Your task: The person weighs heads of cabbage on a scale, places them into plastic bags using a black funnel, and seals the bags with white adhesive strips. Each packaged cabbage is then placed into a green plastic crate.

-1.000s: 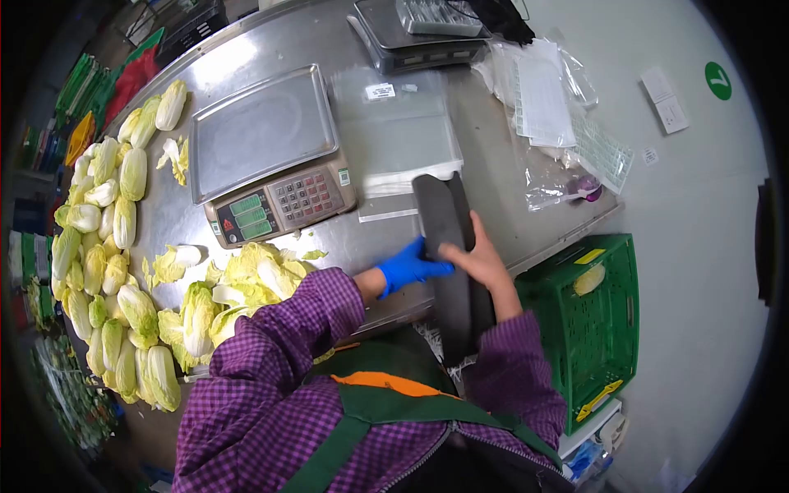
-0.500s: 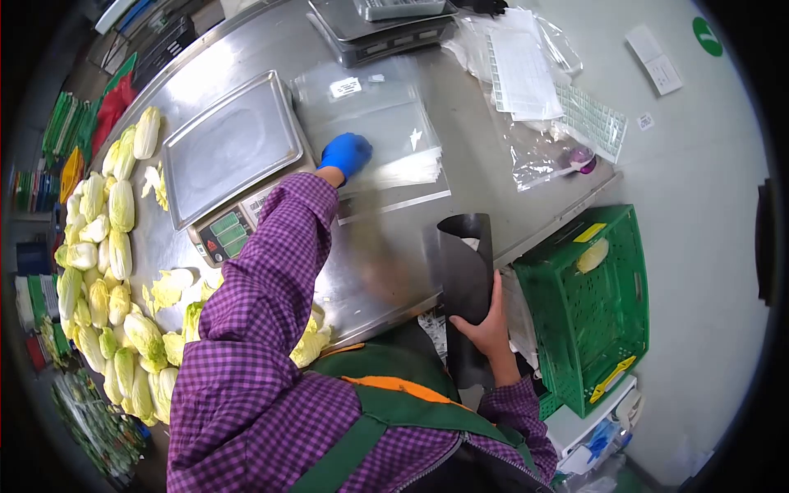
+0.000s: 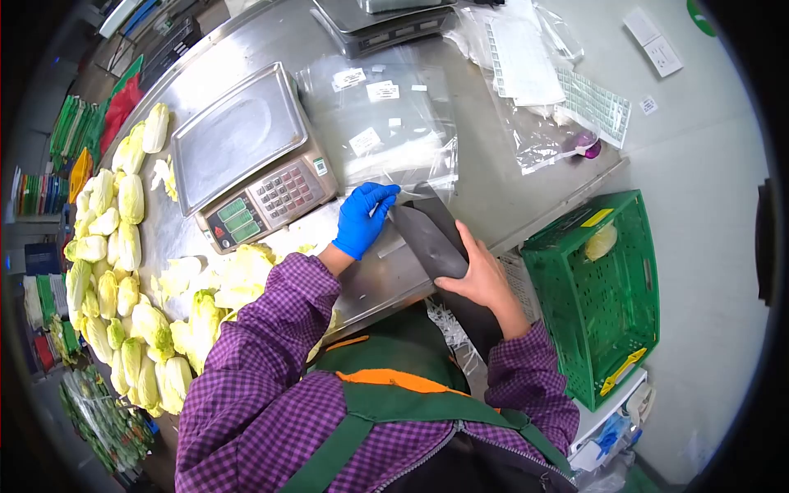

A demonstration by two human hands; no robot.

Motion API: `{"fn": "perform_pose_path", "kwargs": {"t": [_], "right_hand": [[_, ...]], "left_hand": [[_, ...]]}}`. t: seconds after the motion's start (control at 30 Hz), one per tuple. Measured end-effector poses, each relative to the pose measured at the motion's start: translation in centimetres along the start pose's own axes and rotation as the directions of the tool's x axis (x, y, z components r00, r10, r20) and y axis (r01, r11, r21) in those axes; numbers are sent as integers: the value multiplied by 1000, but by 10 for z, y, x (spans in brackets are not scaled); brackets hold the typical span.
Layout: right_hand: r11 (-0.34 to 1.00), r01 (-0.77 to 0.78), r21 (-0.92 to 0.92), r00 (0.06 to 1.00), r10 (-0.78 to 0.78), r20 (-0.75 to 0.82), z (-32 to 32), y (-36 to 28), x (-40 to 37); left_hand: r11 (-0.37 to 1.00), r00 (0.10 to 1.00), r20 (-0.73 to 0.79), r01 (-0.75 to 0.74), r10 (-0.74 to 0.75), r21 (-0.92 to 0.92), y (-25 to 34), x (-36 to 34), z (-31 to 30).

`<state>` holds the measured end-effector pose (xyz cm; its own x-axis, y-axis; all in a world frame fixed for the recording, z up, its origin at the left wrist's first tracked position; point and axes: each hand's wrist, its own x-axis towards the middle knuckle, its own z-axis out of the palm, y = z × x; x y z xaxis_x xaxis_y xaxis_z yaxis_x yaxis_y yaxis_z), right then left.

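My right hand (image 3: 483, 279), bare, grips a curled dark grey sheet (image 3: 436, 238) that slants over the front edge of the metal table. At the upper end of that sheet, my blue-gloved left hand (image 3: 362, 218) has its fingertips pinched together. Whatever lies between those fingertips is too small to make out. Just beyond both hands, a stack of clear plastic bags (image 3: 423, 152) lies flat, with several white labels (image 3: 383, 90) on it. Left of the bags sits a weighing scale (image 3: 288, 197) with a bare metal pan.
Many Chinese cabbages (image 3: 130, 197) are piled along the table's left side, with loose leaves (image 3: 238, 275) nearer me. A green crate (image 3: 592, 353) with one cabbage inside stands at the right. Another scale (image 3: 386, 37) and label sheets (image 3: 526, 62) lie at the back.
My left hand has left the bag stack and come toward me to the dark grey sheet's upper end. The sheet has tilted leftward, and my right hand has moved up slightly. More labels show on the bags.
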<state>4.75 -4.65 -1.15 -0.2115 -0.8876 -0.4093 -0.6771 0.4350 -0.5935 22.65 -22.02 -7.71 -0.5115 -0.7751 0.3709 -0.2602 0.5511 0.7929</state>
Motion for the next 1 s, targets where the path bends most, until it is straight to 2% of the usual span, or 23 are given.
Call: {"fn": "perform_pose_path", "kwargs": {"t": [0.13, 0.17, 0.2, 0.23, 0.27, 0.3, 0.37, 0.4, 0.43, 0.47, 0.5, 0.53, 0.6, 0.63, 0.7, 0.73, 0.77, 0.8, 0.83, 0.87, 0.9, 0.97, 1.0], "right_hand": [[993, 98, 61, 995, -96, -29, 23, -10, 20], [985, 108, 136, 993, -102, -54, 30, -13, 23], [970, 119, 211, 991, -105, -78, 35, -19, 25], [969, 129, 208, 991, -117, -68, 38, -26, 26], [976, 79, 204, 995, -63, -82, 39, -32, 25], [979, 27, 201, 995, -7, -100, 41, -39, 25], [968, 75, 239, 988, -40, -147, 46, -44, 30], [954, 118, 276, 978, -63, -199, 47, -45, 33], [955, 116, 273, 979, -64, -192, 48, -47, 38], [957, 82, 278, 982, -31, -184, 48, -49, 47], [957, 53, 283, 984, -1, -180, 46, -51, 57], [930, 87, 357, 978, -11, -209, 42, -48, 66], [906, 148, 396, 968, -51, -245, 43, -32, 77], [877, 205, 435, 955, -83, -283, 41, -30, 78], [865, 205, 458, 949, -61, -309, 37, -30, 73], [839, 226, 494, 931, -37, -363, 36, -31, 69], [812, 251, 526, 909, -12, -416, 34, -31, 66], [833, 264, 485, 888, -13, -460, 37, -24, 66], [837, 265, 478, 887, -17, -462, 32, -30, 60], [833, 262, 487, 869, 16, -494, 25, -36, 53], [829, 259, 496, 850, 49, -524, 19, -39, 47], [847, 318, 427, 798, 4, -603, 18, -21, 49], [861, 326, 391, 746, 20, -666, 13, -22, 42]], "left_hand": [[991, 998, 52, -26, 33, -134, 5, 1, -8], [992, 999, 40, -20, 26, -126, 3, 0, -8], [955, 983, -50, 158, -175, -250, 7, 2, -7], [870, 920, -114, 308, -376, -385, 9, 3, -10], [944, 922, -200, 321, -331, -78, 10, 3, -18], [943, 919, -210, 325, -334, -74, 7, 1, -19], [934, 796, -529, 358, -295, 18, -4, -7, -11], [841, 734, -436, 528, -520, -114, -15, -19, 0], [838, 729, -438, 534, -526, -117, -3, -29, 4], [695, 716, -123, 599, -687, -397, 12, -41, 10], [453, 677, 225, 667, -701, -592, 20, -44, 11], [454, 679, 221, 663, -701, -595, 19, -45, 9], [213, 519, 442, 790, -732, -574, 13, -49, 1], [200, 576, 423, 726, -700, -658, 5, -45, -3], [167, 621, 339, 611, -707, -773, -20, -27, 2], [325, 711, 243, 561, -659, -761, -27, -19, 4], [323, 713, 238, 555, -659, -767, -35, -9, 4], [863, 922, 67, 382, -382, -332, -48, -1, 8], [969, 993, 115, -22, -6, 248, -55, 7, 10], [875, 921, 345, -8, -183, 484, -61, 9, 11], [879, 923, 341, -7, -178, 477, -60, 8, 10], [770, 889, 408, -110, -206, 628, -58, 5, 6], [762, 881, 410, -94, -235, 640, -62, 1, 6]]}}
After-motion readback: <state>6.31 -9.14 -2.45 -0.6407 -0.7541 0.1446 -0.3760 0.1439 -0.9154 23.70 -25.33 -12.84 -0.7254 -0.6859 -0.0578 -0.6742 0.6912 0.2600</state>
